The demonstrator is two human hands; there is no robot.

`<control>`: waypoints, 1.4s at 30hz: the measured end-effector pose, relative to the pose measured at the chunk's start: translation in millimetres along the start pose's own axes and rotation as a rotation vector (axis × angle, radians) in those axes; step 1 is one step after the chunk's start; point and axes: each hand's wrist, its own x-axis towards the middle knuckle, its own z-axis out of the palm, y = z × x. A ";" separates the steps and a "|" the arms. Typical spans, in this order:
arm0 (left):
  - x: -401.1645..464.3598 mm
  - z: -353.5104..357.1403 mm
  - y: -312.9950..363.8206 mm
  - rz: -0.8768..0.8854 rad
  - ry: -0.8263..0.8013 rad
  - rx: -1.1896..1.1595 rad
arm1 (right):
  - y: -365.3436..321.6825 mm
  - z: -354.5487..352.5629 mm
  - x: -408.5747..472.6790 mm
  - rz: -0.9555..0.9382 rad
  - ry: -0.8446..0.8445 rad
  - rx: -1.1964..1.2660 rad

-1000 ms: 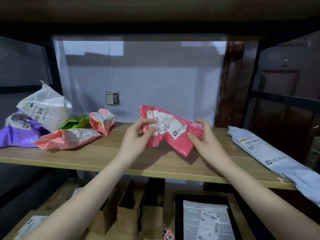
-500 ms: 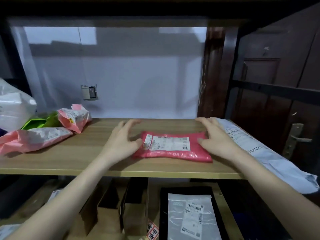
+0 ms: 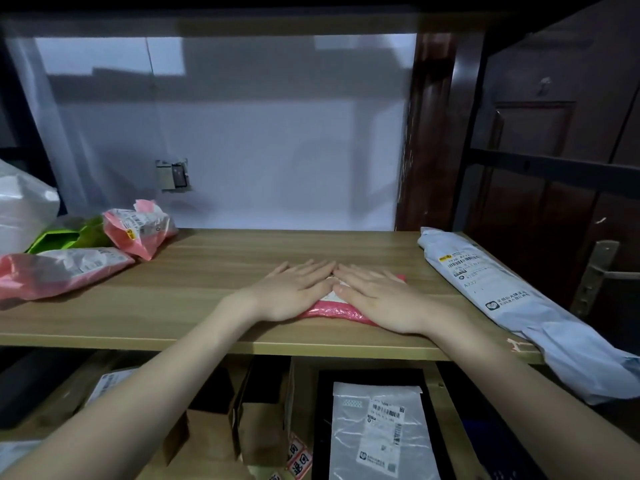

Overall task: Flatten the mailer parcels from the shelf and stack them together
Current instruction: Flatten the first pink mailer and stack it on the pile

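A pink mailer parcel point(image 3: 330, 311) lies flat on the wooden shelf point(image 3: 194, 306), near its front edge. My left hand point(image 3: 294, 289) and my right hand point(image 3: 377, 296) rest palm down on top of it, side by side, fingers straight and fingertips touching. Both hands cover most of the parcel; only its front rim, a bit of white label and a right corner show. A long pale blue mailer point(image 3: 512, 299) lies at the shelf's right end. At the left sit two more pink mailers point(image 3: 65, 270) point(image 3: 138, 226), a green one point(image 3: 65, 237) and a white one point(image 3: 24, 209).
A white wall with a small socket point(image 3: 173, 174) backs the shelf. A dark metal upright point(image 3: 474, 133) and a brown door stand to the right. Below are brown cardboard boxes point(image 3: 263, 424) and a clear bagged parcel point(image 3: 381, 431) in a black tray.
The pink mailer went from held up in both hands to lying on the shelf. My hands moved from its ends to press flat on top, meeting in the middle.
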 end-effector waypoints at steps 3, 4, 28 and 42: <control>0.3 -0.5 1.5 -0.010 0.004 0.022 | -0.9 -0.8 -1.1 0.011 -0.028 -0.001; -0.6 0.6 1.7 -0.016 0.008 0.032 | -1.2 -0.9 -1.6 0.014 -0.036 -0.002; -1.9 3.9 2.9 -0.037 -0.035 0.072 | -2.6 1.9 -0.9 0.043 -0.115 -0.095; -0.1 4.8 1.4 -0.042 -0.055 0.069 | -1.8 0.8 -0.4 0.034 -0.137 -0.099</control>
